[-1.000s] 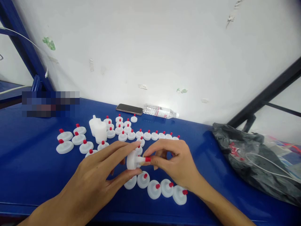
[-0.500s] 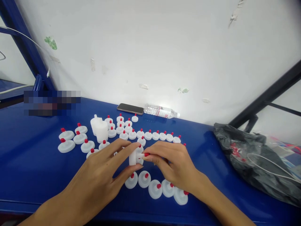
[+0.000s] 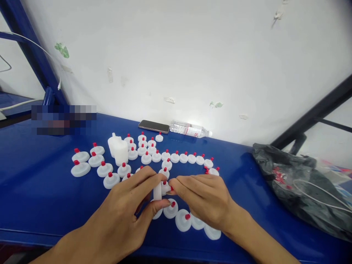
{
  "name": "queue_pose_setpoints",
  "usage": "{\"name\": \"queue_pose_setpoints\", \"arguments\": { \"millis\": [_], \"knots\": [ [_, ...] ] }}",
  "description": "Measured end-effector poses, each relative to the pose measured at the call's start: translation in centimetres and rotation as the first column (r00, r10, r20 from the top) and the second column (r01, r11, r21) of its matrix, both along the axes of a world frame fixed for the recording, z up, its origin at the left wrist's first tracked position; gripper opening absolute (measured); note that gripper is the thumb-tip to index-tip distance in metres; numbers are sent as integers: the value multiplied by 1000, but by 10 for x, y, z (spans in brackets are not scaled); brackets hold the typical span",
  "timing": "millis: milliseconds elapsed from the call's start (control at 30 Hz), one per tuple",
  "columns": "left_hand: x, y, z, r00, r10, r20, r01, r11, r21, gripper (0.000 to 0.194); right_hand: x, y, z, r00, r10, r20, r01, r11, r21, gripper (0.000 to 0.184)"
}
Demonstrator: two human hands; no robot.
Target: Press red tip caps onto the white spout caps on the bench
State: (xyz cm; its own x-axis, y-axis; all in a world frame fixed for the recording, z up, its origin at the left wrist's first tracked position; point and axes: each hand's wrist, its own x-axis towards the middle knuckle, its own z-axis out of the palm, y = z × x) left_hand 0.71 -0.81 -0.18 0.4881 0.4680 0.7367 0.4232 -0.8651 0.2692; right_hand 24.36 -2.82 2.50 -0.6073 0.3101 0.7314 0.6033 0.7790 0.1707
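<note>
My left hand point(image 3: 121, 209) grips the rim of a white round nozzle cap point(image 3: 157, 191) between thumb and fingers, its spout turned to the right. My right hand point(image 3: 206, 200) pinches the small red tip cap point(image 3: 172, 188) at the spout's end; its fingers cover most of that tip. Below the hands lie several similar white nozzle caps with red tips, among them one nozzle cap point(image 3: 182, 221) nearest the front and others partly hidden behind my right hand. Behind them, a curving row of red-tipped caps point(image 3: 175, 158) stands on the blue table point(image 3: 55, 198).
More red-tipped caps point(image 3: 80, 169) stand at the left, beside white containers point(image 3: 121, 153). A phone point(image 3: 154, 126) and a clear water bottle point(image 3: 189, 129) lie along the wall. On the right sits a black plastic bag point(image 3: 305, 198) with small red pieces point(image 3: 279, 176) on it.
The held nozzle cap stays in my left hand. My right fingers have closed further around the red tip, covering more of it. The view has shifted slightly.
</note>
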Motion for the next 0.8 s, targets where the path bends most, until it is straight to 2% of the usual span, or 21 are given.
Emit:
{"name": "queue_pose_setpoints", "arguments": {
  "millis": [100, 200, 267, 333, 400, 467, 533, 633, 800],
  "knots": [
    [4, -1, 2, 1000, -10, 3, 10, 999, -40, 22, -3, -1, 2, 1000, 15, -14, -15, 999, -28, 40],
    [1, -1, 9, 998, -41, -41, 37, 994, -106, 30, -3, -2, 7, 1000, 13, -26, -15, 998, -61, 36],
    [-10, 4, 17, 999, 9, -32, -13, 993, -119, 24, 0, -3, 11, 999, -23, -36, 21, 998, -53, 36],
    [-30, 15, 29, 990, 144, 8, -142, 983, -118, 23, 8, -2, 16, 996, -68, -58, 67, 997, -33, 35],
    [-57, 33, 43, 942, 335, -10, -331, 927, -177, 42, 16, 0, 18, 990, -110, -83, 109, 994, -18, 32],
    [-86, 55, 56, 834, 546, -82, -548, 800, -245, 59, 22, 3, 20, 986, -140, -95, 140, 990, -14, 30],
    [-112, 77, 65, 758, 642, -112, -645, 714, -271, 60, 24, 5, 20, 983, -157, -94, 157, 988, -11, 30],
    [-142, 104, 68, 725, 661, -196, -685, 661, -306, 57, 21, 5, 18, 984, -158, -87, 158, 987, -5, 32],
    [-168, 127, 53, 728, 603, -326, -685, 660, -309, 45, 16, 6, 15, 987, -154, -54, 153, 988, -21, 38]
  ]
}}
